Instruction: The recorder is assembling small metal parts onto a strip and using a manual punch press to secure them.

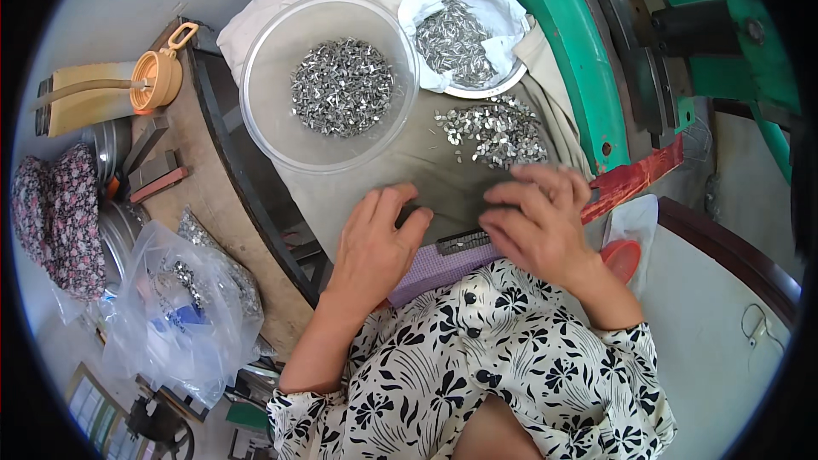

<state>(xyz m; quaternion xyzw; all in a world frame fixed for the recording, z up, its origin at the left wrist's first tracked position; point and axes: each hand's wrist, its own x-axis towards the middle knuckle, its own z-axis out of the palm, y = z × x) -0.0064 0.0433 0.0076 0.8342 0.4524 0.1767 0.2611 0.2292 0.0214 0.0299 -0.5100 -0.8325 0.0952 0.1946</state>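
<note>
Silvery metal pieces [509, 130] lie heaped toward the right edge of the cloth-covered surface [452, 190], just beyond the right hand [538, 220]. Near the surface's close edge, the 2 forearms angle inward. The left hand [379, 234] is palm down, fingers bent, thumb and forefinger parted in an open curve. The right hand arches, its blurred fingers pointing inward; whether it grips a piece cannot be told. Between them, a dark strip [464, 243] runs along the close edge.
</note>
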